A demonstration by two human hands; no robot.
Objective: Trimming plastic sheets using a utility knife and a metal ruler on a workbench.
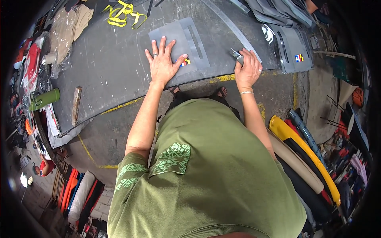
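Observation:
My left hand [162, 66] lies flat with its fingers spread on a grey sheet piece [172, 32] on the dark worktable [107, 63]. A long narrow slot runs along the sheet's right side. A small multicoloured patch [185, 62] shows beside my left thumb, partly covered by it. To the right, my right hand [249, 69] is closed round a small grey tool with a silver metal end [237, 54]; its exact kind is hard to make out. Beside that hand, a long metal ruler [226, 22] lies on the table.
Similar grey pieces [286, 43] are stacked at the table's right end. Yellow strapping [119, 16] lies at the far left. A wooden stick [76, 106] and a green bottle [47, 98] are near the left edge. Rolled material [313, 158] stands behind me at right.

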